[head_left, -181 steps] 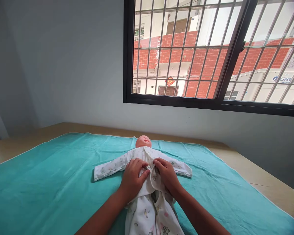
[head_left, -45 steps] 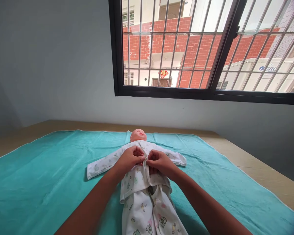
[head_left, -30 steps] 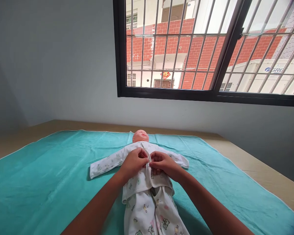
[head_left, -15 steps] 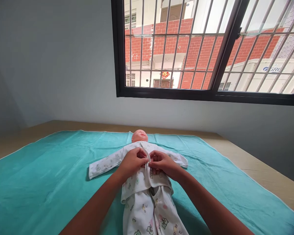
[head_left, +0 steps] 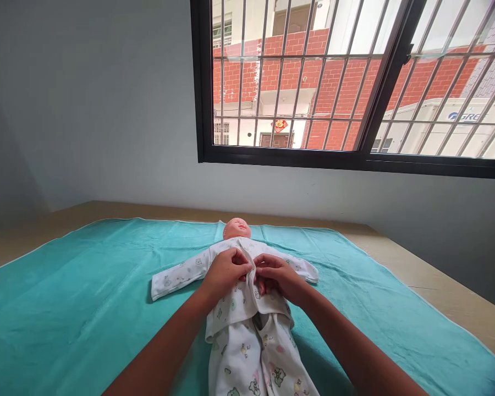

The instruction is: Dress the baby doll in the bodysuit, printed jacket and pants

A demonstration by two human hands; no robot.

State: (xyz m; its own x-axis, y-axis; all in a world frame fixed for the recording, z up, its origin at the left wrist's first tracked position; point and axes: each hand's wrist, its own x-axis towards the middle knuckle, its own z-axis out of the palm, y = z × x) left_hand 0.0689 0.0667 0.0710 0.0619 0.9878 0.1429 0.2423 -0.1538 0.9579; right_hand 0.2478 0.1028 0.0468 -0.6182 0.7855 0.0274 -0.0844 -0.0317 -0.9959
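Note:
A baby doll [head_left: 236, 228] lies on its back, head toward the wall, dressed in a white printed baby shirt [head_left: 236, 309] with its sleeves spread to both sides. White printed pants [head_left: 241, 363] cover its legs. Over the chest, my left hand [head_left: 227, 272] pinches the shirt's front edge. Opposite it, my right hand [head_left: 275, 276] has its thumb and fingers closed on the other side of the same front opening. The fingertips of both hands nearly meet at the edge, and any fastener between them is too small to make out.
A turquoise towel [head_left: 107, 297] with some creases lies under the doll, over a light wooden surface [head_left: 437, 297]. Behind stand a grey-white wall [head_left: 107, 110] and a black-framed window [head_left: 280, 157] with metal bars.
Both hands stay at the shirt front, with the fingers shifting slightly along its edge. The whole view has moved a little; the doll lies as before.

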